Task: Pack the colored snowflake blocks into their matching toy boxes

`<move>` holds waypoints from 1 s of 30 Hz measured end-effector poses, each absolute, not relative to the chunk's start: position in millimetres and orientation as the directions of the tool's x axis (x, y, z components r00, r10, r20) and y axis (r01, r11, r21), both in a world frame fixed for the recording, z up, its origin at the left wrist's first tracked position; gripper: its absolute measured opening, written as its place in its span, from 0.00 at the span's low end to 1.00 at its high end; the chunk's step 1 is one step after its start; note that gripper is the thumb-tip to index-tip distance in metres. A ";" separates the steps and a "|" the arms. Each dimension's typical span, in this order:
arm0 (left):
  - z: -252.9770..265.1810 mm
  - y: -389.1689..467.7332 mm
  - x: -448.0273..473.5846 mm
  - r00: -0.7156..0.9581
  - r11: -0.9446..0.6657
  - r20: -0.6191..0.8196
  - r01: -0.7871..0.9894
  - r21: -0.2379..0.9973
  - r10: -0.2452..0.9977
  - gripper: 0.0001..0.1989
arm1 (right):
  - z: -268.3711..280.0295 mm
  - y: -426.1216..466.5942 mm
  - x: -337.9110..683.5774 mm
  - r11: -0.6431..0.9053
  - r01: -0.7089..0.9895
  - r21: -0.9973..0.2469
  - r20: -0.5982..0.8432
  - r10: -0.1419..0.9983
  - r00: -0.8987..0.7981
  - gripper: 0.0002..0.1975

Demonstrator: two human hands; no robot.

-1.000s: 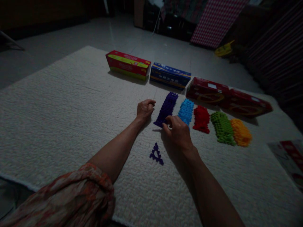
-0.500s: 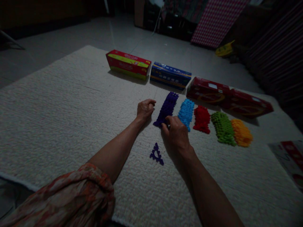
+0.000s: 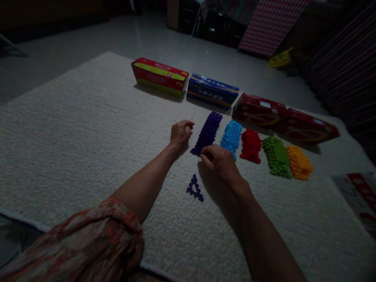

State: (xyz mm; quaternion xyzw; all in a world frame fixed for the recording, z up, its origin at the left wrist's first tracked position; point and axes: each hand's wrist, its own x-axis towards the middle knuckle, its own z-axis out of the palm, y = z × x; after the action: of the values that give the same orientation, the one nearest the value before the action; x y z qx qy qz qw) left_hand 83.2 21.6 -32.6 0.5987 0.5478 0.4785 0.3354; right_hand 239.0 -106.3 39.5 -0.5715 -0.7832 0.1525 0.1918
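Observation:
A row of dark purple notched plastic pieces (image 3: 209,131) lies on the cream mat. My right hand (image 3: 219,162) is at its near end, thumb and fingertips pinched together. Whatever may be between those fingertips is hidden. My left hand (image 3: 180,134) rests on the mat just left of the purple row, fingers curled in, with nothing seen in them. One purple triangular piece (image 3: 200,192) with notched edges and a hole in its middle lies flat by itself, nearer to me. Right of the purple row is a light blue pile (image 3: 231,135) of similar pieces, partly behind my right hand.
Farther right lie a red pile (image 3: 250,145), a green pile (image 3: 276,156) and an orange pile (image 3: 299,162). Behind them stand a red-yellow box (image 3: 160,78), a blue box (image 3: 212,92) and dark red boxes (image 3: 258,111). A printed sheet (image 3: 360,196) is at the right edge.
My right wrist has turned and shifted slightly right, while its fingertips stay near the purple row's end. My left hand and the single purple piece have not moved on the mat.

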 end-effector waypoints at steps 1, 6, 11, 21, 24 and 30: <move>-32.5 21.7 83.2 -0.058 -0.173 0.204 0.340 0.924 0.977 0.20 | 44.2 -109.1 239.4 0.311 0.821 -0.479 0.048 0.943 -0.329 0.07; -31.9 21.6 83.7 -0.063 -0.183 0.217 0.340 0.922 0.974 0.20 | 61.0 -125.5 236.4 0.317 0.778 -0.543 -0.248 0.824 -0.509 0.11; -31.5 20.9 83.3 -0.059 -0.193 0.224 0.331 0.924 0.973 0.19 | 60.2 -134.2 227.5 0.420 0.759 -0.497 -0.278 0.752 -0.598 0.14; -30.9 20.9 82.4 -0.067 -0.187 0.218 0.311 0.932 0.974 0.19 | 57.5 -134.0 227.4 0.328 0.814 -0.479 -0.319 0.799 -0.510 0.05; -31.1 20.5 82.8 -0.069 -0.174 0.205 0.311 0.934 0.976 0.19 | 57.8 -126.8 234.7 0.263 0.763 -0.590 -0.338 0.778 -0.530 0.06; -30.5 20.8 83.9 -0.069 -0.164 0.192 0.301 0.939 0.979 0.19 | 55.7 -114.5 240.1 0.382 0.545 -0.746 0.081 0.865 -0.495 0.05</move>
State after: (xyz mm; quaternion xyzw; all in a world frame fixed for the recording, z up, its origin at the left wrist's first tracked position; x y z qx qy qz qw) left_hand 83.9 20.8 -30.5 0.5871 0.5451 0.4870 0.3479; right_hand 240.1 -114.5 55.7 -0.4426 -0.7965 0.3362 0.2379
